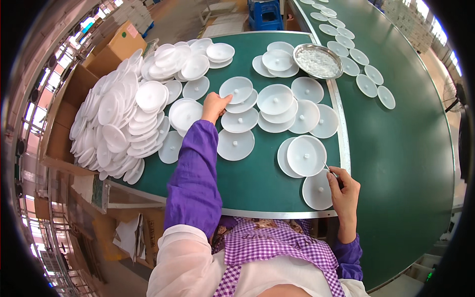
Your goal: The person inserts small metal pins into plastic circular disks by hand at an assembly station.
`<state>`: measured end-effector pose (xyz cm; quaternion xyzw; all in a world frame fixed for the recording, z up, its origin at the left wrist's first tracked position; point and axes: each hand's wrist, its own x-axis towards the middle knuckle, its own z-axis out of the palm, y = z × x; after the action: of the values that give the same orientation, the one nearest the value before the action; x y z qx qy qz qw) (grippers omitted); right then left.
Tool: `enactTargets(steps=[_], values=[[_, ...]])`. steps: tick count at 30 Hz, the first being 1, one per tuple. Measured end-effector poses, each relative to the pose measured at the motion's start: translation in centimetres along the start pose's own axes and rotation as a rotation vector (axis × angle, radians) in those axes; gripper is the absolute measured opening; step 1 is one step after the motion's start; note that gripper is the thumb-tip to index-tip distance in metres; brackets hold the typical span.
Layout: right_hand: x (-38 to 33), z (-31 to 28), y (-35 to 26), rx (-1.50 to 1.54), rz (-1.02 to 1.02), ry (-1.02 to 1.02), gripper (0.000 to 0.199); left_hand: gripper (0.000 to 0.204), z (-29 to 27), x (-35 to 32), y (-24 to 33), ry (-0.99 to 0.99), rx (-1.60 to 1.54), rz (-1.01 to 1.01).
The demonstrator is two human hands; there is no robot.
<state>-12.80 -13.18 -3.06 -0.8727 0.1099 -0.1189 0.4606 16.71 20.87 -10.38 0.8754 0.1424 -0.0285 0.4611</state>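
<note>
My left hand [215, 107] pinches the rim of a white round plastic disc [236, 88], thumb on top, over other discs overlapping on the green table. In my right hand [345, 192] is a slim metal tool, apparently tweezers [327, 168], its tip by the edge of another white disc [306, 157]. That one overlaps two discs, including a nearer disc [316, 192] beside my right fingers. Small white pieces sit at the centres of many discs. Beyond them stands a round metal bowl [297, 55] filled with tiny white pieces.
A large heap of white discs [116, 119] spills from a cardboard box [59, 123] onto the table's left side. Along the right runs a green conveyor-like surface [396, 188] with a metal edge strip [341, 123]; rows of discs [366, 85] lie at its far end. A blue stool [265, 16] stands behind.
</note>
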Motion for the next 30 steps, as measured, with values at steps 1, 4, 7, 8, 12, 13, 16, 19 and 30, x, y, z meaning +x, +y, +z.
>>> enactTargets(steps=[1, 4, 7, 8, 12, 13, 16, 19, 30], values=[[-0.1, -0.2, 0.0, -0.001, 0.0, 0.002, 0.017, 0.041, 0.1, 0.2, -0.2, -0.003, -0.038, 0.007], [-0.4, 0.0, 0.0, 0.008, -0.016, -0.012, 0.017, 0.02, -1.3, 1.0, -1.5, 0.236, 0.045, 0.203], [-0.5, -0.4, 1.2, 0.005, -0.025, 0.037, 0.017, 0.014, -0.8, -2.2, 2.5, 0.215, -0.294, 0.239], [-0.6, -0.7, 1.4, 0.013, -0.018, 0.043, 0.017, 0.014, -0.2, -5.0, 5.5, 0.118, -0.472, 0.235], [-0.2, -0.4, -0.4, 0.145, -0.029, -0.008, 0.017, 0.014, 0.6, -12.9, 7.3, 0.045, -0.488, 0.473], [0.1, -0.3, -1.1, 0.181, -0.011, -0.028, 0.017, 0.014, 1.6, -14.3, 7.1, 0.027, -0.49, 0.475], [0.5, 0.5, -2.5, 0.236, -0.063, -0.06, 0.018, 0.018, 4.6, -19.1, 7.4, 0.042, -0.333, 0.647], [1.0, 1.6, -3.5, 0.239, -0.141, -0.103, 0.019, 0.018, 5.9, -21.8, 8.2, -0.007, -0.409, 0.671], [1.8, 2.3, -3.4, 0.128, -0.104, -0.089, 0.017, 0.017, 6.5, -24.0, 8.9, -0.11, -0.275, 0.781]])
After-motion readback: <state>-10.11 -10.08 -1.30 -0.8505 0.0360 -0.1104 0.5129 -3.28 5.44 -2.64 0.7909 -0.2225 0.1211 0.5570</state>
